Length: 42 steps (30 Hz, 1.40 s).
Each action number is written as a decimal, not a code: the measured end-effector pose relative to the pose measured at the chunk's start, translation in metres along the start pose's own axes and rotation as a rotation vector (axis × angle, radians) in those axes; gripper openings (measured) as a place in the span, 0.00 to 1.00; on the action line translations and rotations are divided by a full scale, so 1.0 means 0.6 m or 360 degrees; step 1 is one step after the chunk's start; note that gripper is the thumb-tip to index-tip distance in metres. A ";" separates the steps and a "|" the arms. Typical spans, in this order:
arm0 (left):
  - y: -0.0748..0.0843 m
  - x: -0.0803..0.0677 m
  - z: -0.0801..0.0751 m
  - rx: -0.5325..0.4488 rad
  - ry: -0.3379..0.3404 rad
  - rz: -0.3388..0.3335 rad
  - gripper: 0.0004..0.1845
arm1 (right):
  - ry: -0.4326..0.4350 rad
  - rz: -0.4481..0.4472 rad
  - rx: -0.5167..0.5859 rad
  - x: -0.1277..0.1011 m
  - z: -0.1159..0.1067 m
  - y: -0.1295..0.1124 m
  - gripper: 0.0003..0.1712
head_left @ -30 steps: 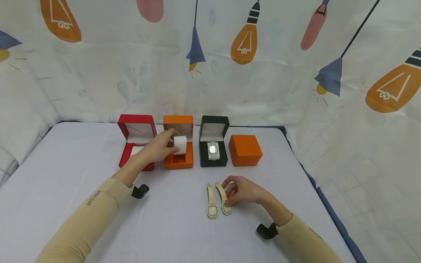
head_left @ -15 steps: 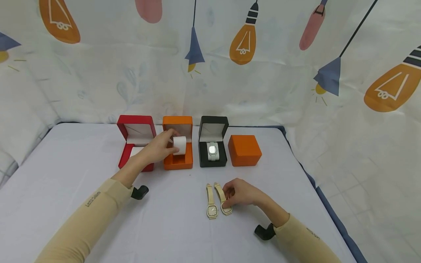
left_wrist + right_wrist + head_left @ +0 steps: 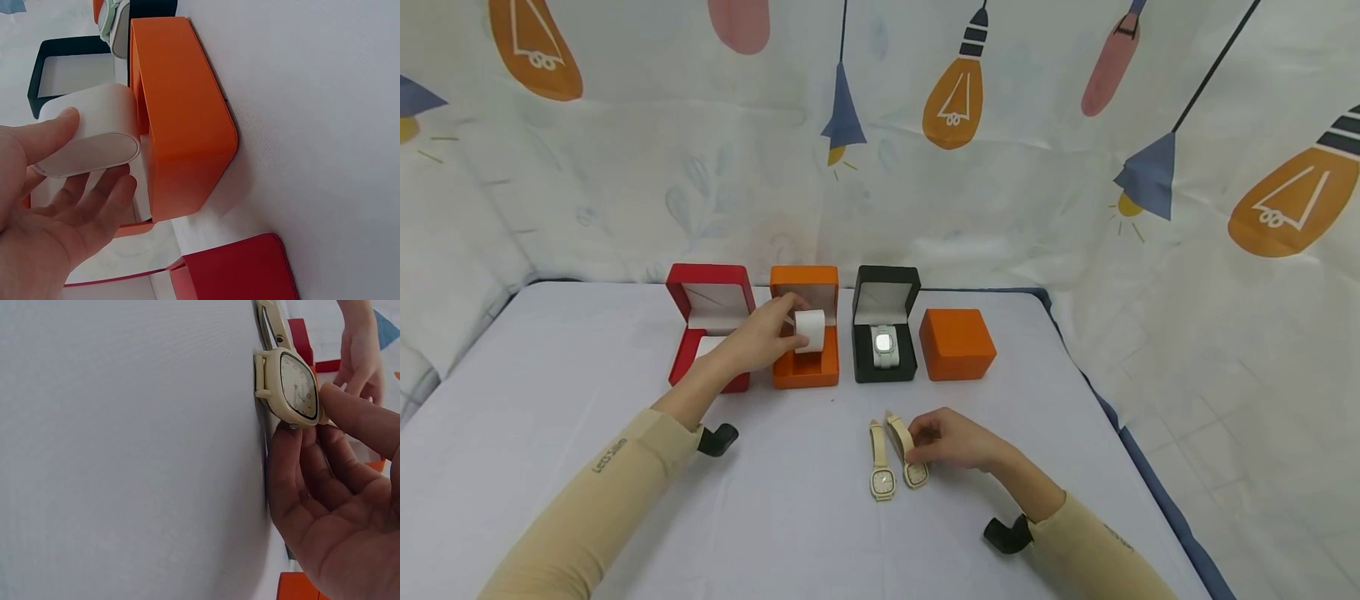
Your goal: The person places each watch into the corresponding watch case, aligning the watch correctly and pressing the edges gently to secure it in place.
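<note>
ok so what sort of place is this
Perhaps a makeshift tabletop work area: a white-covered table, a lamp-printed sheet behind it, and an open black watch box.

Cushion (image 3: 100, 115): smooth, matt, padded-looking. Cream watch (image 3: 298, 387): case plastic-look, smooth, satin; dial cover clear, glassy. Open orange box (image 3: 184, 106): smooth, semi-matt, coated-card look; red box (image 3: 240, 272) sim., w/ slight sheen. White watch (image 3: 885, 343): face v. glossy, w/ glare. Tablecloth (image 3: 325, 125): matt, fine weave. Backdrop (image 3: 737, 167): thin sheet, creased, faint sheen. L sleeve (image 3: 595, 500): matt cloth.
</note>
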<state>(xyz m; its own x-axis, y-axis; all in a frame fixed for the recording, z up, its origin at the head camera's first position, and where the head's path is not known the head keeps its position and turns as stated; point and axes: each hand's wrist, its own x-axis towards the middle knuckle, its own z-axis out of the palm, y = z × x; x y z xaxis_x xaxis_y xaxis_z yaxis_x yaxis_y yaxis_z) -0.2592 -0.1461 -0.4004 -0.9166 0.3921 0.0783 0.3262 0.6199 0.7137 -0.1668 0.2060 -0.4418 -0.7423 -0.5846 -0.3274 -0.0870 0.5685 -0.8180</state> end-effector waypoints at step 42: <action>0.010 -0.024 0.023 -0.0180 0.0095 0.0032 0.27 | 0.0090 0.0009 0.0369 0.003 0.008 0.013 0.39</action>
<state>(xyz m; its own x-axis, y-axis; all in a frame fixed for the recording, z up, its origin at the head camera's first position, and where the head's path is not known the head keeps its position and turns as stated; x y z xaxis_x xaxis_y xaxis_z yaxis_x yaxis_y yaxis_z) -0.2407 -0.1387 -0.4065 -0.9234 0.3603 0.1325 0.3196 0.5302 0.7853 -0.1657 0.2066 -0.4509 -0.7790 -0.5447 -0.3106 0.0674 0.4197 -0.9051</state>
